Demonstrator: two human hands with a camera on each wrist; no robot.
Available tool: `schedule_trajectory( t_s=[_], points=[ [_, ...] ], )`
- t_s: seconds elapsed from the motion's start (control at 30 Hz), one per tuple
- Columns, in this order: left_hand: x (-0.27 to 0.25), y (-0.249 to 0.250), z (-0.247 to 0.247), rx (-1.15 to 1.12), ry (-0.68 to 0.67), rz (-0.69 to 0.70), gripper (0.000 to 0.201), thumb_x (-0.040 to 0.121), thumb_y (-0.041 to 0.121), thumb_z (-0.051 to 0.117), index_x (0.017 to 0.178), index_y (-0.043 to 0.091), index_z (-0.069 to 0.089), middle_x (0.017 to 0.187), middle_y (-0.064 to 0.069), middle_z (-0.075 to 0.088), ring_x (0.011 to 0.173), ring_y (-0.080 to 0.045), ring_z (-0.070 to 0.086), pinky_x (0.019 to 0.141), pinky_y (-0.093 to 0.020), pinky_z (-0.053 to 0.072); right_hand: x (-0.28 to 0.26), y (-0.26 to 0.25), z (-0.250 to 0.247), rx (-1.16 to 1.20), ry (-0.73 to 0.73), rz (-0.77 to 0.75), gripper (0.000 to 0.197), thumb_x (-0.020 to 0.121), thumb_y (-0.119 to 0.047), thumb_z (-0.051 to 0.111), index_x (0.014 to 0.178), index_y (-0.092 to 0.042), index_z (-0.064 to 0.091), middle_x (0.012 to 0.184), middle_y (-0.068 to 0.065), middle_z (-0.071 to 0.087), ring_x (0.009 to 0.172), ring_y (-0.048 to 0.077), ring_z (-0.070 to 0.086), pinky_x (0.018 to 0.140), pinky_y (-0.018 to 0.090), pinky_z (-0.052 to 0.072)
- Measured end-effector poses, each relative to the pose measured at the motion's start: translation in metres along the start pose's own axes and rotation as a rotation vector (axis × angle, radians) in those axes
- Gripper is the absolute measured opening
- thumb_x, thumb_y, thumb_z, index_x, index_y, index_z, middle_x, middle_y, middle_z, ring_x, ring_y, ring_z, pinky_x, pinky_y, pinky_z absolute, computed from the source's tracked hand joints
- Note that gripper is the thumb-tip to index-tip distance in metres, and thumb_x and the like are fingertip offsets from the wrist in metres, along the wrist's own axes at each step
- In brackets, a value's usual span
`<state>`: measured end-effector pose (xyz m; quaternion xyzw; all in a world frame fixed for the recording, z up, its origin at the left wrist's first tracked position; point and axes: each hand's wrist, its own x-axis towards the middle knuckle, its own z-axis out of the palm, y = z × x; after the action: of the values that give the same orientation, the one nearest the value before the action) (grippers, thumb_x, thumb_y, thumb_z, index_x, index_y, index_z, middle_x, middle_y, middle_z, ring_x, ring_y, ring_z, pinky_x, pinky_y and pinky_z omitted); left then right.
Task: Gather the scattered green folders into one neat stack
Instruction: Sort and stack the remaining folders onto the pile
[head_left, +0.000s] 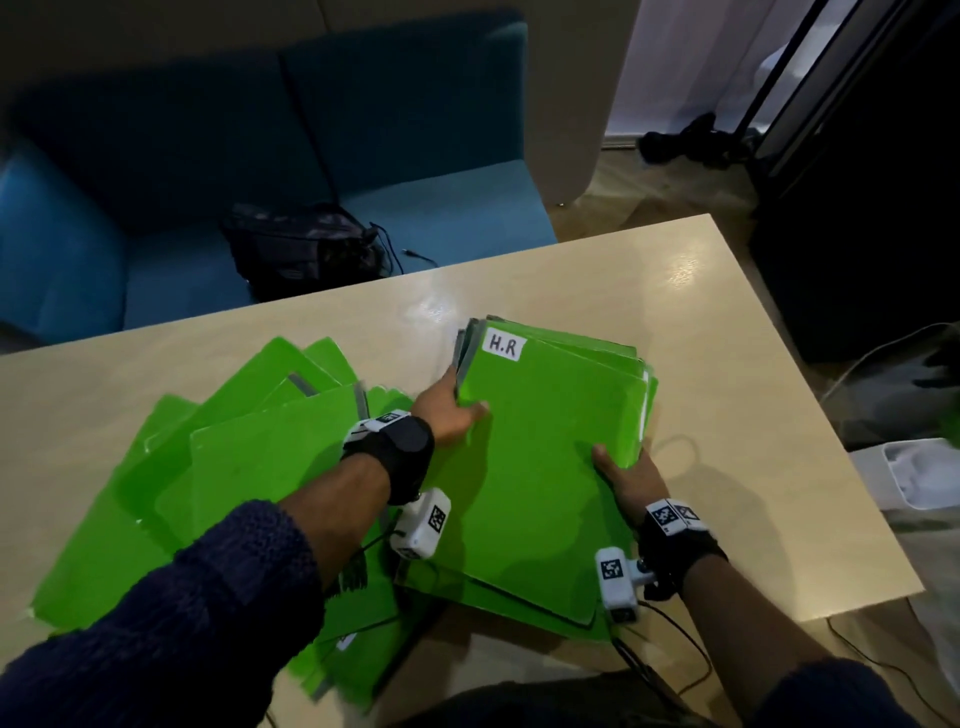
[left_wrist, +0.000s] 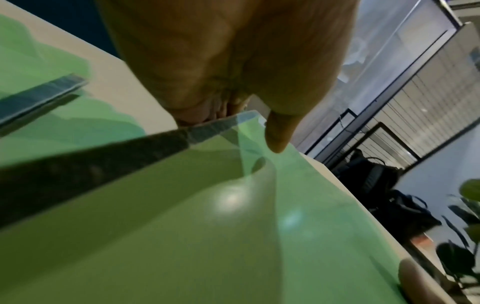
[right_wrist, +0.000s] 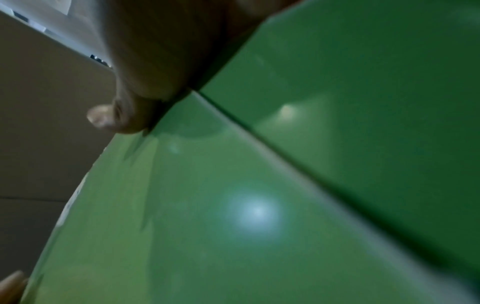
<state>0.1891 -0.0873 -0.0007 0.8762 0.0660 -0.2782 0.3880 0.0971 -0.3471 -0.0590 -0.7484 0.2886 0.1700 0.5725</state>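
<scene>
Green stack — gripped by left hand and right hand.

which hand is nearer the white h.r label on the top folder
Left. The left hand grips the stack's left edge just below the H.R label. The right hand holds the near right corner of the top folder, farther from it.
</scene>
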Motion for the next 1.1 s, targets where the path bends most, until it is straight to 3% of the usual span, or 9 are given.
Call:
schedule_trajectory(
  t_s=[0.07,0.13,0.2,0.27,0.5,0.73,0.83,0.97,1.1],
  points=[
    [0.003,-0.003,-0.008,0.056,-0.03,0.017,0.052,0.097,0.035,0.054,0.144,0.025,0.037,0.13,-0.002,0.06,0.108,-0.027,0.061,0.088,-0.031,0.049,-0.002,-0.003,0.0,0.041,0.004,0.014,0.069,0.067,-0.06,0.074,0.123,-0.025,0.053,0.111,0.005,0.067,0.086,0.021,0.066,0.065,0.029,0.053],
    [0.003,-0.014,-0.021,0.11,-0.022,0.022,0.05,0.099,0.026,0.051,0.147,0.019,0.037,0.144,-0.005,0.05,0.127,-0.027,0.052,0.103,-0.034,0.044,-0.005,-0.006,0.001,0.069,0.014,-0.004,0.067,0.062,-0.066,0.077,0.114,-0.031,0.052,0.102,-0.001,0.068,0.081,0.017,0.064,0.064,0.025,0.05],
    [0.001,-0.032,-0.039,0.188,0.037,0.033,0.052,0.097,0.014,0.053,0.147,0.017,0.039,0.149,-0.004,0.045,0.135,-0.025,0.045,0.109,-0.029,0.037,-0.006,-0.005,0.001,0.071,0.023,0.005,0.083,0.045,-0.077,0.077,0.111,-0.032,0.053,0.094,-0.008,0.067,0.081,0.017,0.065,0.07,0.031,0.053],
    [-0.007,-0.053,-0.057,0.397,0.021,0.104,0.056,0.092,0.008,0.059,0.144,0.021,0.044,0.15,-0.002,0.044,0.135,-0.022,0.045,0.105,-0.02,0.03,-0.002,-0.001,0.001,0.082,0.019,0.01,0.073,0.058,-0.065,0.08,0.117,-0.029,0.055,0.101,0.0,0.07,0.089,0.026,0.068,0.08,0.045,0.057],
    [-0.038,-0.115,-0.077,1.345,-0.489,0.247,0.115,0.073,0.028,0.081,0.154,0.03,0.0,0.163,0.003,-0.012,0.151,-0.021,-0.005,0.118,-0.05,0.021,0.001,0.001,0.002,0.033,0.048,-0.008,0.061,0.078,-0.047,0.076,0.128,-0.017,0.059,0.117,0.011,0.069,0.099,0.032,0.068,0.088,0.049,0.055],
    [-0.054,-0.111,-0.07,1.507,-0.36,0.271,0.081,0.087,0.014,0.063,0.152,0.016,0.014,0.159,-0.006,0.014,0.147,-0.022,0.015,0.118,-0.05,0.015,0.001,-0.003,0.006,0.076,0.067,0.061,0.073,0.071,-0.053,0.079,0.13,-0.013,0.06,0.114,0.011,0.07,0.097,0.032,0.068,0.087,0.05,0.056],
    [-0.052,-0.108,-0.078,1.599,-0.343,0.254,0.091,0.084,0.034,0.069,0.152,0.014,0.012,0.16,-0.011,0.011,0.145,-0.029,0.016,0.119,-0.053,0.006,0.007,0.001,0.004,0.152,0.009,0.131,0.096,0.046,-0.063,0.087,0.127,-0.019,0.061,0.111,0.012,0.073,0.097,0.036,0.071,0.084,0.061,0.054],
    [-0.051,-0.114,-0.095,1.746,-0.328,0.184,0.117,0.075,0.069,0.062,0.154,0.011,-0.003,0.162,-0.015,-0.007,0.149,-0.035,-0.004,0.112,-0.055,-0.016,0.012,0.008,0.0,0.14,0.016,0.099,0.107,0.037,-0.071,0.085,0.127,-0.019,0.062,0.112,0.01,0.073,0.098,0.035,0.07,0.087,0.06,0.053],
    [-0.05,-0.124,-0.101,1.613,-0.261,0.135,0.107,0.078,0.06,0.066,0.153,0.007,0.01,0.161,-0.014,0.011,0.147,-0.03,0.014,0.121,-0.05,0.004,-0.004,-0.003,0.004,0.111,0.035,0.049,0.108,0.04,-0.071,0.081,0.13,-0.014,0.06,0.115,0.013,0.071,0.1,0.035,0.068,0.091,0.058,0.052]
  ],
)
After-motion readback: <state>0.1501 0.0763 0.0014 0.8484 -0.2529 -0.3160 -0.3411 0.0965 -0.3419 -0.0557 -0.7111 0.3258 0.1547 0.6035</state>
